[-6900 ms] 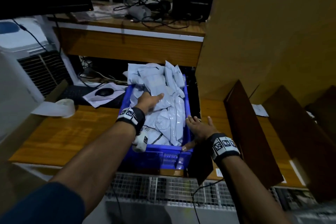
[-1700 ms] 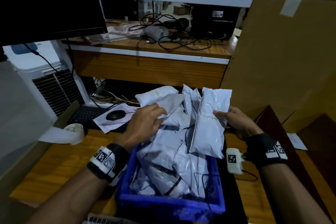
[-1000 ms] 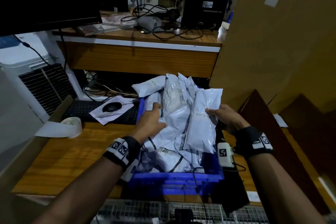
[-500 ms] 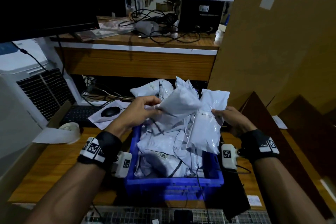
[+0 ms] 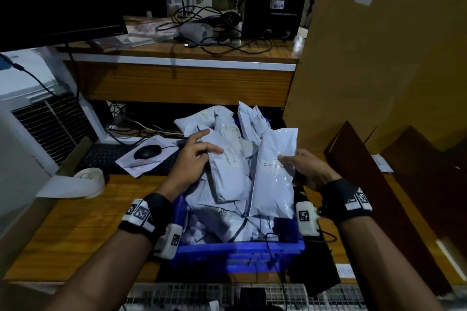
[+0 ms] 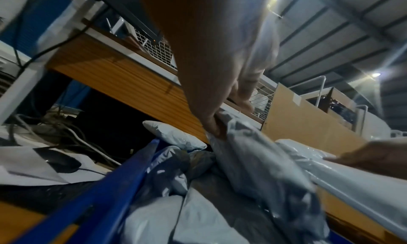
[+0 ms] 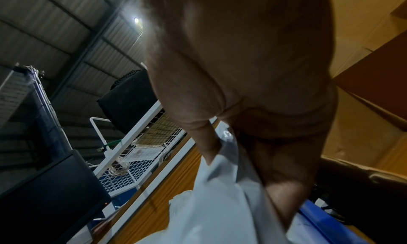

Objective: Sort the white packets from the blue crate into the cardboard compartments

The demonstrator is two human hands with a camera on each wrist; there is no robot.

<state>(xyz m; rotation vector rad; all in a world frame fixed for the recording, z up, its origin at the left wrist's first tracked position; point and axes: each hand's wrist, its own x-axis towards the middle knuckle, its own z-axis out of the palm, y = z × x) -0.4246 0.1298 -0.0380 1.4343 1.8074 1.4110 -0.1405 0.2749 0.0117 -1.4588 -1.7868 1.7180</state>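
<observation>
A wooden desk (image 5: pixel 75 217) fills the lower half of the head view, and tall cardboard compartments (image 5: pixel 394 166) rise along the right edge of the frame, their brown dividers slanting toward the lower right. At bottom centre sits the blue crate (image 5: pixel 237 250), heaped with white packets (image 5: pixel 214 219) that spill above its rim. Over the crate's right side the right hand (image 5: pixel 307 170) pinches an upright packet (image 5: pixel 274 171) by its right edge, thumb on the front across some handwriting; the right wrist view shows thumb and fingers closed on the plastic. Left of it the left hand (image 5: pixel 195 156) grips a second packet (image 5: pixel 228 166) near its top, lifted and tilted above the heap; the left wrist view shows fingertips pinching its edge. In the left middle of the frame lie a keyboard (image 5: pixel 106 156), a mouse (image 5: pixel 147 151) on paper, and a tape roll (image 5: pixel 88 179).
</observation>
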